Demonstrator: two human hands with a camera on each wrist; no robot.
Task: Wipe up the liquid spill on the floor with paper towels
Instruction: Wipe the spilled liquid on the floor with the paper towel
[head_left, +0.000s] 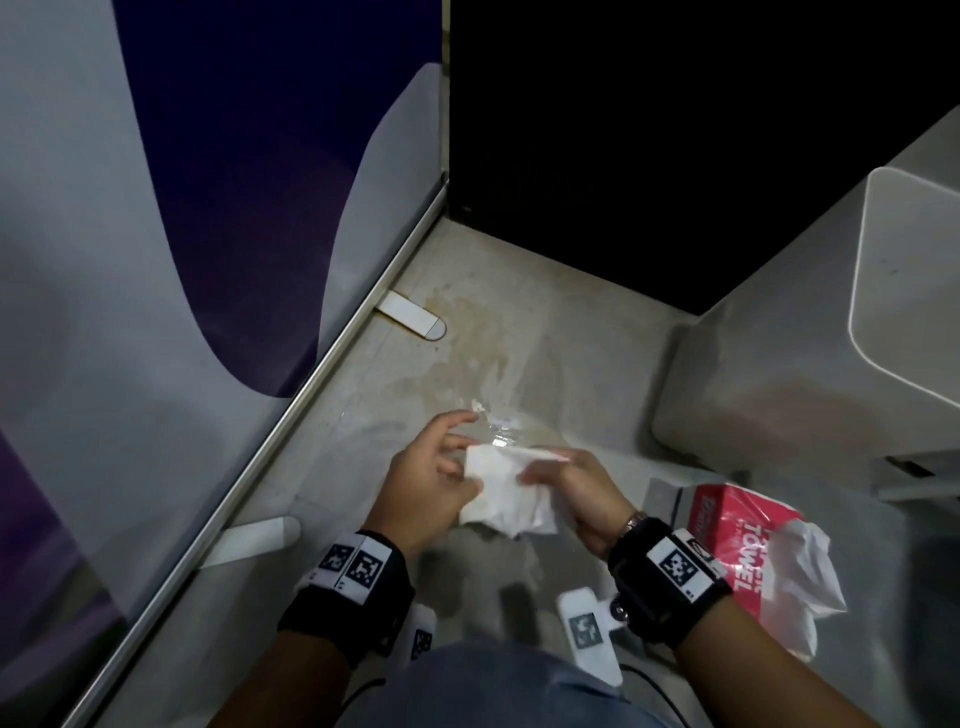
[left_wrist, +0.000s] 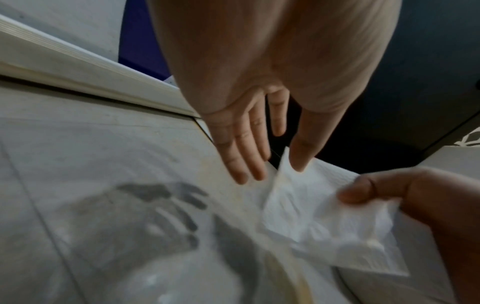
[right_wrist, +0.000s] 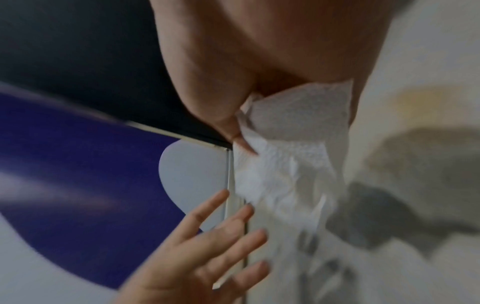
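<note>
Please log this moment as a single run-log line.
phase: readying towel | right hand: grips paper towel | left hand: open, thumb touching it | spill: on floor, unwiped | towel pack: right

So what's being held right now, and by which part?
The right hand pinches the paper towel by its right edge; the left hand, fingers straight, only touches it.

**What I can't see well**

My right hand (right_wrist: 207, 86) looks fuzzy in the right wrist view, and the top edge cuts it off. The crumpled white paper towel (head_left: 506, 488) hides my right fingertips. My arm covers part of the red-and-white plastic towel pack (head_left: 748, 545).
</note>
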